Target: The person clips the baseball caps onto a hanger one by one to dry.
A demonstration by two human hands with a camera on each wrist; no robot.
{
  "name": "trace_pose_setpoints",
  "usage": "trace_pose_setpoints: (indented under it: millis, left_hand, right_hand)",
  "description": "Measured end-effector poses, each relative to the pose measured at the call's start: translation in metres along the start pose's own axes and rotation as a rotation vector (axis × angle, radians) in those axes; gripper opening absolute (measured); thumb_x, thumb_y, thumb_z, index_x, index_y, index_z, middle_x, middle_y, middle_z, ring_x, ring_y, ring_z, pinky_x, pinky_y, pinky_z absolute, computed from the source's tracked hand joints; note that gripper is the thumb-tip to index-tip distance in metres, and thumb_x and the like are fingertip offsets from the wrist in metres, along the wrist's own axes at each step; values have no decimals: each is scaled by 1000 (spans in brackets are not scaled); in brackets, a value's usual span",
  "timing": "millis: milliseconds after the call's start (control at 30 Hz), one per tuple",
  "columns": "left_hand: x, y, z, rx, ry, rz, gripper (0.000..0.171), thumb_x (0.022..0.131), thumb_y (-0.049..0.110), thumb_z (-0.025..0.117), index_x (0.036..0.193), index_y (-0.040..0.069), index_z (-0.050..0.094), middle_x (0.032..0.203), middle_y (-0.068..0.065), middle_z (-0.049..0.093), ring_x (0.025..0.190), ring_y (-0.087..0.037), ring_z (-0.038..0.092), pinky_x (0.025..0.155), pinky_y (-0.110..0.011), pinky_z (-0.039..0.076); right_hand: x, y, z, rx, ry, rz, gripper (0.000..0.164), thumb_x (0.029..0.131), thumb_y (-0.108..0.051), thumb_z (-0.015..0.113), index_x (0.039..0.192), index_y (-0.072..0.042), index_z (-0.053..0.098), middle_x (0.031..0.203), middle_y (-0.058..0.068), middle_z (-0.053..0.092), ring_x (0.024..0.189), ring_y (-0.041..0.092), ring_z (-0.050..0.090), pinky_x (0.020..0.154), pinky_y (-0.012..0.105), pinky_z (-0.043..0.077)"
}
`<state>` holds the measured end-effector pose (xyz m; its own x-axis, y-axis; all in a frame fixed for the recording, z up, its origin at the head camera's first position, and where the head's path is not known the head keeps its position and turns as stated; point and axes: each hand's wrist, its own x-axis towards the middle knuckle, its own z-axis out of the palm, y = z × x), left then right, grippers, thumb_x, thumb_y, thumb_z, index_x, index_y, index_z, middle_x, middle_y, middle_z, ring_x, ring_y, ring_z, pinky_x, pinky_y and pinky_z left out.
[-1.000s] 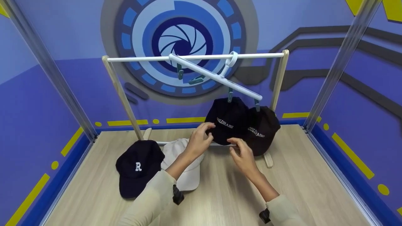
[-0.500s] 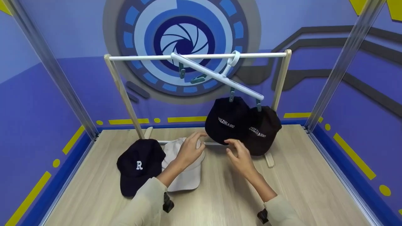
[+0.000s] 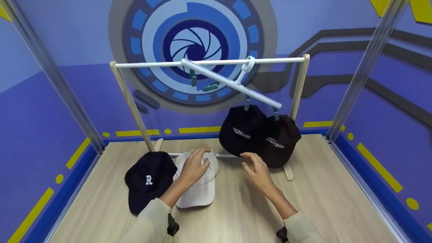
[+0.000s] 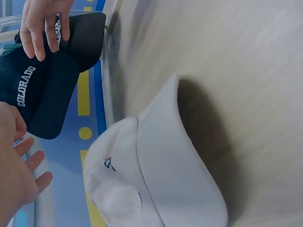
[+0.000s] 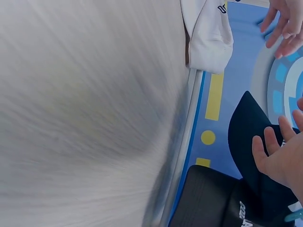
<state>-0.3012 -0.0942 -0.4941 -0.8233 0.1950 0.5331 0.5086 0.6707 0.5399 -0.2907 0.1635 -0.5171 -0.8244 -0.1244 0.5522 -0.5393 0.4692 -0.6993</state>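
Observation:
My left hand [image 3: 195, 167], fingers loosely bent and holding nothing, is over the white cap [image 3: 199, 194], overlapping its crown in the head view. In the left wrist view that white cap [image 4: 175, 161] stands apart from the fingers. My right hand [image 3: 259, 170] hovers in front of the hanging caps, its fingers relaxed around nothing. A black COLORADO cap [image 3: 241, 125] and a dark brown COLORADO cap [image 3: 285, 135] hang by green clips [image 3: 247, 103] from a white hanger [image 3: 233, 83]. A dark cap with a white R [image 3: 148, 168] lies left of the white cap.
The hanger hooks over the white rail [image 3: 152, 64] of a wooden rack and slants across it. Two more green clips, one of them a tilted clip [image 3: 210, 87], hang on its left half with nothing in them. Metal posts [image 3: 368, 67] and printed walls enclose the wooden table [image 3: 337, 189].
My left hand has moved left and down, away from the black COLORADO cap to over the white cap. The right hand has shifted only slightly. The caps hang and lie as before.

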Motion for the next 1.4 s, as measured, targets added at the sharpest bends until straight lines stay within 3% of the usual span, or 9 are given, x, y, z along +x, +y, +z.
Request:
trace_pose_setpoints:
  millis: [433, 633, 900, 1167, 1400]
  left_hand:
    - [-13, -17, -11, 60, 17, -94, 29, 84, 8, 61, 112, 13, 65, 116, 0, 62, 113, -22, 56, 92, -40, 45]
    - [-21, -25, -13, 63, 35, -80, 28, 83, 8, 61, 110, 12, 65, 118, -1, 62, 118, -23, 54, 96, -40, 43]
    - [-30, -30, -16, 90, 53, -63, 27, 81, 8, 62, 108, 12, 66, 115, -1, 63, 114, -22, 56, 91, -40, 46]
    - [-36, -36, -18, 97, 44, -104, 29, 80, 11, 61, 108, 16, 66, 118, -1, 63, 115, -20, 56, 92, -39, 46]
    - [-38, -40, -18, 127, 57, -105, 32, 79, 20, 65, 111, 14, 66, 118, -2, 63, 110, -24, 58, 89, -42, 46]
  right_hand:
    - [0, -1, 7, 11, -41, 37, 28, 89, -10, 64, 116, -16, 63, 115, -9, 60, 112, 11, 55, 96, 36, 43]
    - [-2, -2, 12, 9, -60, 61, 27, 90, -13, 64, 116, -17, 63, 115, -10, 60, 111, 9, 54, 96, 35, 43]
    - [-3, -5, 17, 7, -87, 65, 27, 89, -14, 63, 116, -18, 63, 117, -9, 60, 112, 12, 54, 97, 38, 41]
    - [-4, -6, 23, 11, -113, 36, 27, 91, -15, 62, 118, -15, 62, 122, -4, 58, 114, 16, 53, 98, 39, 41]
    - [-3, -5, 28, -70, -203, 73, 41, 93, -25, 58, 132, -13, 55, 135, 8, 52, 128, 30, 45, 105, 54, 29]
